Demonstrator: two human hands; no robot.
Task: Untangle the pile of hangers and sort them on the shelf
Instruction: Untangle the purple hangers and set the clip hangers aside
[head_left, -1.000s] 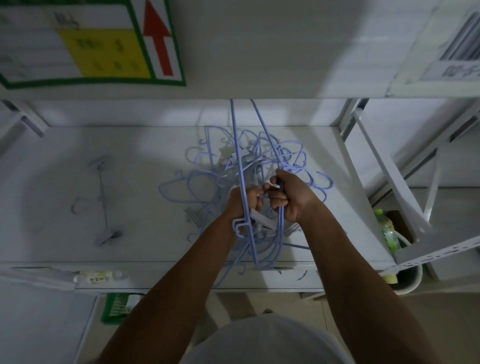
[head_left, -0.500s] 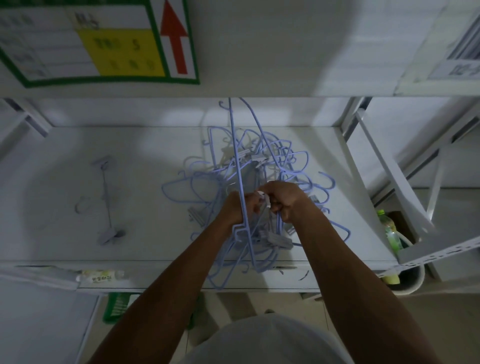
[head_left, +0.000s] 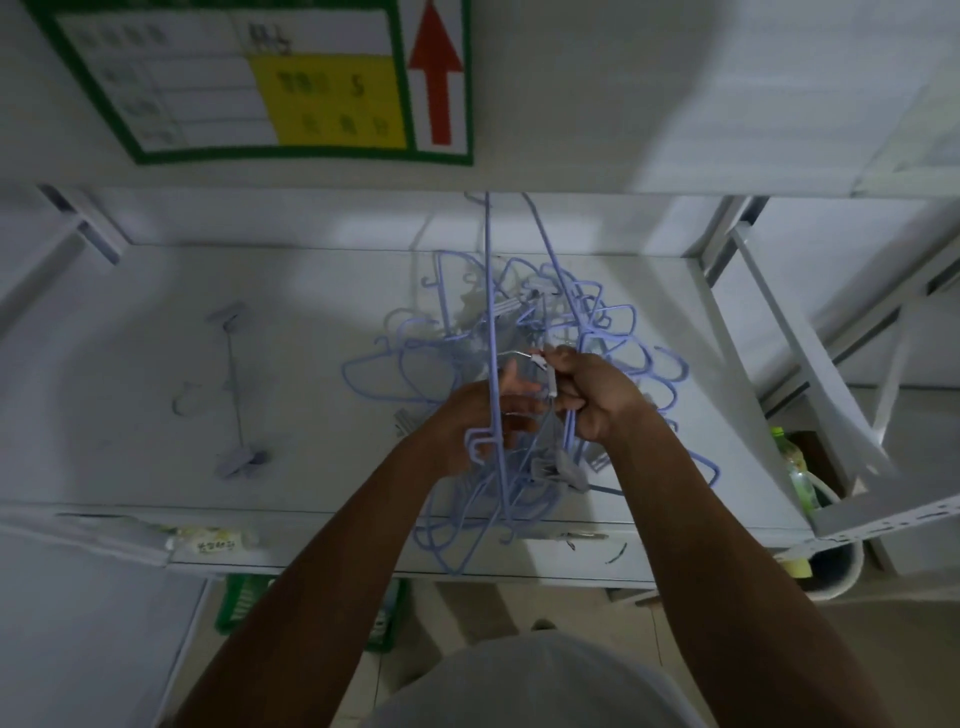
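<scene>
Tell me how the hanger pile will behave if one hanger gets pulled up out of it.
The pile will likely come up as a clump, since its hooks and loops are interlocked. Each hanger looks thin, so probably light, yet stiff enough that the ones in the right hand stand upright. The clips may snag.

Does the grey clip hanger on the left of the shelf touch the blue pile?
No, the clip hanger lies alone on the shelf, with bare shelf between it and the pile.
</scene>
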